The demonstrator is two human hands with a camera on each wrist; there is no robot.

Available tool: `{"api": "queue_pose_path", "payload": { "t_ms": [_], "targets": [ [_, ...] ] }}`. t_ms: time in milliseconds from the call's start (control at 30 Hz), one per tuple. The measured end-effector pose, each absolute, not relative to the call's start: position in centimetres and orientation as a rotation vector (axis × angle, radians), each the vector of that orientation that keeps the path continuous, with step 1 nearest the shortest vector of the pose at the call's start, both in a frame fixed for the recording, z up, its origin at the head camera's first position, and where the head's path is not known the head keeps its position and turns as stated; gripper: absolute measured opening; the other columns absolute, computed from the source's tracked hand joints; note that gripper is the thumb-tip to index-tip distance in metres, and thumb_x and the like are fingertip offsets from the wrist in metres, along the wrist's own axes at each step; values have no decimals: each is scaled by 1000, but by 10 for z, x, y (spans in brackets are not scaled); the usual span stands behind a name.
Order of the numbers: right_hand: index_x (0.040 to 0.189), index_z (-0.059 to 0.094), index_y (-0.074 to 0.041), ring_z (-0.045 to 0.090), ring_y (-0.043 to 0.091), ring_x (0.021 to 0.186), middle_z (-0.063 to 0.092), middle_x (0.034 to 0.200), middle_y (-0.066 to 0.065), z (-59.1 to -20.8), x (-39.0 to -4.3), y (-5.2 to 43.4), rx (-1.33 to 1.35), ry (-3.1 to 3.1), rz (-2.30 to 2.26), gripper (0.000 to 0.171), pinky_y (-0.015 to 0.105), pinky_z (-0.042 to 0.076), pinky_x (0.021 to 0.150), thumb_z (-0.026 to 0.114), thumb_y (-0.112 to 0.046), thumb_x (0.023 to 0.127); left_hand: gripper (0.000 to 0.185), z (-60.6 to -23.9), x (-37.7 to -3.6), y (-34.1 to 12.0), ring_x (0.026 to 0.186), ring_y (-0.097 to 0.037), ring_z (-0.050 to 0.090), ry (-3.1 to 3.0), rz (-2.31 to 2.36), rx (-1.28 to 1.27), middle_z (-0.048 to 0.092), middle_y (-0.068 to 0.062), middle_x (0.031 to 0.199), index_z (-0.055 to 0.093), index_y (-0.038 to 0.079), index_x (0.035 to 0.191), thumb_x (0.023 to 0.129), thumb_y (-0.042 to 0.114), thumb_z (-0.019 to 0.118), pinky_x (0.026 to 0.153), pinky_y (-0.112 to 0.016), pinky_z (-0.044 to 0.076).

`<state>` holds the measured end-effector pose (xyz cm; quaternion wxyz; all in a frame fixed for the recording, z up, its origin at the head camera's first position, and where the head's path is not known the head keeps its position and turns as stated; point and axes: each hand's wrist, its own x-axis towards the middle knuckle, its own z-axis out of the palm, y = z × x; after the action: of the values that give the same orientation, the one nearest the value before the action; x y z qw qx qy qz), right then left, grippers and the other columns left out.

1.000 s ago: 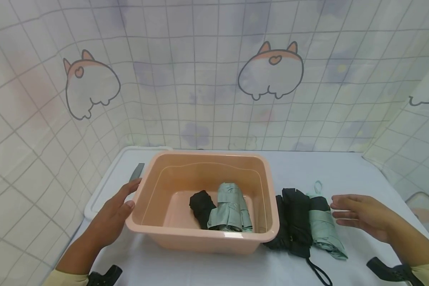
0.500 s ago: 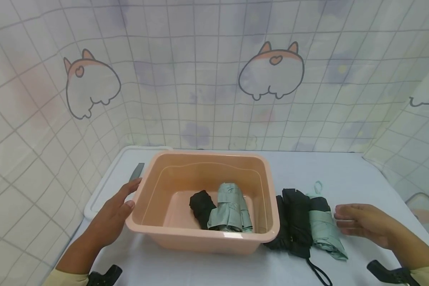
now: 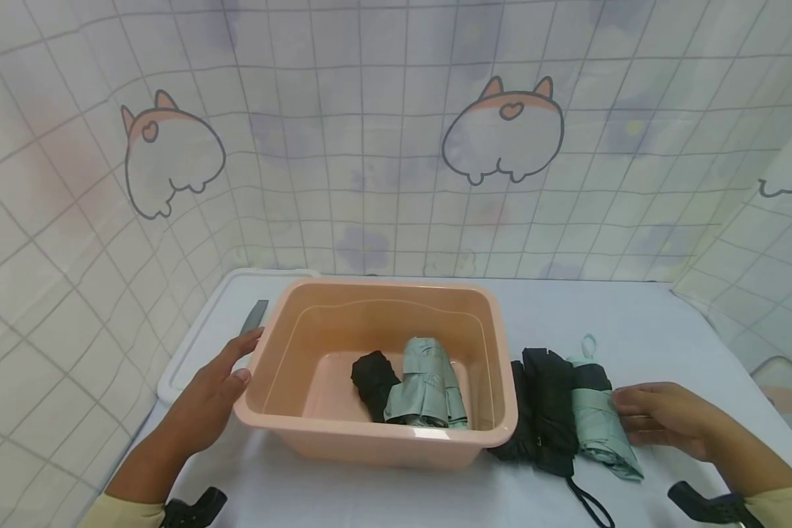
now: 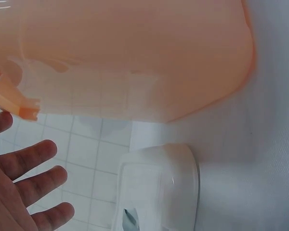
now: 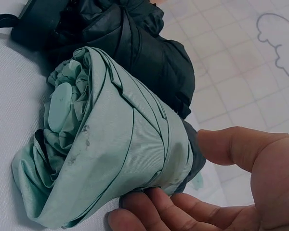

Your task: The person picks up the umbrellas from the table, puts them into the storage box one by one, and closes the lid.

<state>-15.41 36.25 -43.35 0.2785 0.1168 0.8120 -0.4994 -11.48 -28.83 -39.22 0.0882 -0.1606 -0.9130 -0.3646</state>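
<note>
While beside tub [image 3: 488, 433], right hand [image 3: 666, 415] against mint umbrella [image 3: 600, 429].

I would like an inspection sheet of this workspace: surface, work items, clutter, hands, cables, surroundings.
Surface: white table.
Work items: mint folded umbrella beside black folded umbrella, right of the peach tub; two more umbrellas inside the tub.
Clutter: white lidded box left of the tub.
Hands: left hand rests open against the tub; right hand, fingers touching the mint umbrella, thumb apart.
Cables: nothing seen.
Surroundings: checked cartoon-print curtain.
</note>
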Motion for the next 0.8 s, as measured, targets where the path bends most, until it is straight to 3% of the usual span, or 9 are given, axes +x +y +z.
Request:
{"api": "queue_pose_path", "payload": {
  "t_ms": [300, 433, 633, 800],
  "targets": [
    [141, 35, 24, 64, 33, 108, 57, 128, 33, -435, -155, 357, 279, 2216, -1275, 82, 47, 56, 89, 63, -41, 101, 52, -390, -115, -287, 127, -48, 54, -2714, -1091, -493, 49, -18, 151, 31, 30, 161, 109, 34, 35, 91, -75, 42],
    [139, 36, 26, 61, 41, 114, 52, 132, 38, -434, -155, 355, 248, 2226, -1256, 78, 49, 55, 91, 61, -39, 103, 52, -390, -115, -286, 130, -48, 51, -2719, -1088, -488, 50, -17, 151, 31, 31, 161, 109, 35, 35, 92, -77, 40],
    [138, 35, 28, 51, 54, 126, 45, 139, 44, -433, -156, 353, 222, 2221, -1247, 78, 54, 51, 96, 60, -38, 104, 52, -390, -114, -286, 130, -49, 50, -2715, -1093, -485, 50, -18, 151, 31, 31, 161, 109, 35, 35, 92, -77, 40],
    [143, 24, 27, 39, 60, 133, 36, 144, 45, -432, -157, 351, 223, 2191, -1250, 89, 64, 42, 101, 60, -43, 103, 52, -391, -114, -287, 133, -50, 48, -2725, -1096, -470, 49, -17, 151, 30, 32, 161, 109, 37, 35, 93, -78, 38]
  ]
}}
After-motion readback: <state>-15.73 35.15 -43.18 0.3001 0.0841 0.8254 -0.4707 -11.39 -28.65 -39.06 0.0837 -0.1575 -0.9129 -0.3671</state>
